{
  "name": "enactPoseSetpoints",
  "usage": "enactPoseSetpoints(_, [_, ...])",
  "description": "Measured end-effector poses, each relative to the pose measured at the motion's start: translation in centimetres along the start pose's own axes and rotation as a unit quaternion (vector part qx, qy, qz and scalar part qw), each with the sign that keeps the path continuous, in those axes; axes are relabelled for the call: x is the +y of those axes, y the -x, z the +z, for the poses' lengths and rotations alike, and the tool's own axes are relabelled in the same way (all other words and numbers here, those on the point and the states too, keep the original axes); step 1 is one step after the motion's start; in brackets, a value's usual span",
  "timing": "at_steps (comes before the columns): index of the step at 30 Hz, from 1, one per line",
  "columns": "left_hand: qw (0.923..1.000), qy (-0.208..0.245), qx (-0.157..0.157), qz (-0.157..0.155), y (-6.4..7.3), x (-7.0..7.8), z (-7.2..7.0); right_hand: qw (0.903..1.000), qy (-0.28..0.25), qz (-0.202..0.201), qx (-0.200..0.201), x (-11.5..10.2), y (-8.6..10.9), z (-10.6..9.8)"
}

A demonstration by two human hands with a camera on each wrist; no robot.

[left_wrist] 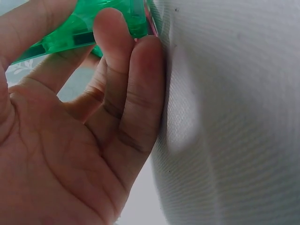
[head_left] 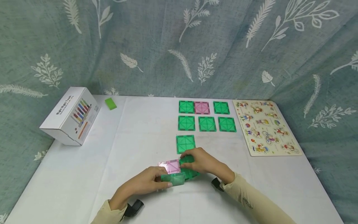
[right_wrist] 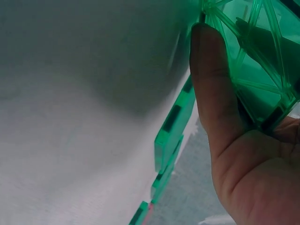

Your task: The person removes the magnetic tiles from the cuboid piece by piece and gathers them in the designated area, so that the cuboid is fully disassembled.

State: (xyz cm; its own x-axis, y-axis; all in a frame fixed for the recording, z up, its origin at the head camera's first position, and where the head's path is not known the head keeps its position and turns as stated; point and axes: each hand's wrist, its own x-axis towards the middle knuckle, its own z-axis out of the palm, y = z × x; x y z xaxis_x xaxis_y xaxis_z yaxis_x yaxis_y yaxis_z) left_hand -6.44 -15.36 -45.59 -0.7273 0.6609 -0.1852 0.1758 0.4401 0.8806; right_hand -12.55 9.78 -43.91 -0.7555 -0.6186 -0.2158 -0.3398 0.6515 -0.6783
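Note:
My left hand (head_left: pixel 142 182) pinches a green translucent magnetic tile (head_left: pixel 176 179) between thumb and fingers, tilted up from the white table. In the left wrist view this tile (left_wrist: pixel 77 30) sits in the fingers, the lower fingertips against the cloth. With thumb and fingers my right hand (head_left: pixel 203 161) grips another green tile (head_left: pixel 190 174) by its edges, standing at a slant. Its ribbed face (right_wrist: pixel 262 61) shows in the right wrist view. Between the hands lies a pink tile (head_left: pixel 170 166), bordering both green ones. One green tile (head_left: pixel 185 144) lies flat just beyond the right hand.
Several green tiles (head_left: pixel 207 124) and a pink tile (head_left: pixel 202 108) lie flat in rows further back. A wooden picture puzzle board (head_left: pixel 268 128) is at right. A white box (head_left: pixel 72 115) stands at left, with a small light-green block (head_left: pixel 110 104) beside it.

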Motion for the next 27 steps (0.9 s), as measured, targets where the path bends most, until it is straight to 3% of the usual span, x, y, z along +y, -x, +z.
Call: enactPoseSetpoints(27, [0.9997, 0.022, -0.013, -0.003, -0.1, 0.1, 0.0, 0.9978, -0.066, -0.005, -0.002, 1.2, 0.8, -0.1])
